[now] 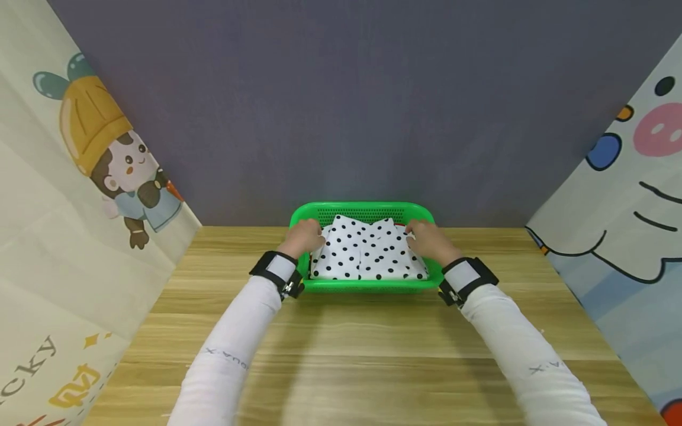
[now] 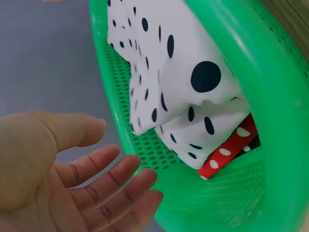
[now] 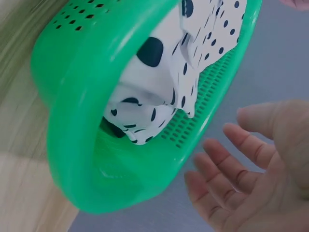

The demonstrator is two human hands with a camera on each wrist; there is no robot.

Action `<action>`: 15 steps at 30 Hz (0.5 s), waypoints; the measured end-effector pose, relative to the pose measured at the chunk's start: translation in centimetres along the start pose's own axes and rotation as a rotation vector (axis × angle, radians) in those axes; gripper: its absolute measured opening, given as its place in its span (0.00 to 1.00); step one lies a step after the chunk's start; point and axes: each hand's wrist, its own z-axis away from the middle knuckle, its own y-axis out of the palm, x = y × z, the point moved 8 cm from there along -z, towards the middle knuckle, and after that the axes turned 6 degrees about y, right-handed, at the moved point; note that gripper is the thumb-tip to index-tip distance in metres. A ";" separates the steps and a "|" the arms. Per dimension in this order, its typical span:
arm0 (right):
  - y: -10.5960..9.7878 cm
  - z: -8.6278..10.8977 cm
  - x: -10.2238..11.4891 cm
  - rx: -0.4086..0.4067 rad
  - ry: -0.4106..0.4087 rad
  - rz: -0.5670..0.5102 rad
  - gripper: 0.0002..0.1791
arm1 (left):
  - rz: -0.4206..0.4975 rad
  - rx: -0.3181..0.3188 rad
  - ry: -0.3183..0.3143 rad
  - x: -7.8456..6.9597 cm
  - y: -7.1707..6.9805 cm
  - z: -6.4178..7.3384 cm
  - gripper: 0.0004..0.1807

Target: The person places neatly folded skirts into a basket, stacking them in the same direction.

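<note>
A green plastic basket point(image 1: 367, 286) with perforated walls stands on the table against the grey back panel. Inside it lies a white cloth with black dots point(image 1: 367, 251), folded, with two pointed corners toward the far wall. In the left wrist view, a strip of red fabric with white dots point(image 2: 227, 152) shows beneath the cloth. Over the basket's left end is my left hand point(image 1: 302, 238), its fingers point(image 2: 104, 186) loosely spread and apart from the cloth. My right hand point(image 1: 430, 241) is over the right end; its fingers point(image 3: 231, 169) are relaxed and hold nothing.
The wood-grain table point(image 1: 367, 355) extends in front of the basket. A dark grey panel point(image 1: 362, 106) rises directly behind it. Printed curtains hang at the left point(image 1: 53, 225) and right point(image 1: 629, 207) sides. Both wrists wear black straps.
</note>
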 end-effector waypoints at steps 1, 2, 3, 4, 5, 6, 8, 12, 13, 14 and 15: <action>-0.1 0.2 0.1 -0.009 -0.015 0.008 0.19 | -0.008 -0.008 0.012 -0.1 -0.2 0.2 0.18; -0.2 0.3 0.2 -0.017 -0.027 0.014 0.19 | -0.016 -0.024 0.030 -0.3 -0.4 0.4 0.15; -0.3 0.5 0.2 -0.027 -0.033 0.017 0.19 | -0.024 -0.035 0.042 -0.5 -0.6 0.7 0.12; -0.3 0.6 0.3 -0.034 -0.039 0.020 0.19 | -0.036 -0.045 0.054 -0.6 -0.8 1.0 0.08; -0.4 0.8 0.3 -0.043 -0.044 0.022 0.19 | -0.043 -0.053 0.064 -0.8 -0.9 1.3 0.06; -0.4 1.0 0.3 -0.052 -0.051 0.027 0.19 | -0.054 -0.060 0.074 -0.9 -1.0 1.6 0.08; -0.5 1.5 0.4 -0.073 -0.067 0.040 0.19 | -0.068 -0.077 0.097 -1.3 -1.1 2.2 0.13; -0.6 2.6 1.0 -0.129 -0.133 0.066 0.19 | -0.087 -0.104 0.136 -1.9 -1.2 3.3 0.14; -0.6 3.0 1.1 -0.142 -0.150 0.067 0.19 | -0.091 -0.113 0.147 -2.0 -1.1 3.6 0.15; -0.6 3.2 1.2 -0.156 -0.164 0.072 0.19 | -0.093 -0.122 0.161 -2.2 -1.1 3.8 0.15; -0.5 3.5 1.4 -0.168 -0.179 0.076 0.19 | -0.091 -0.130 0.175 -2.4 -1.1 4.1 0.16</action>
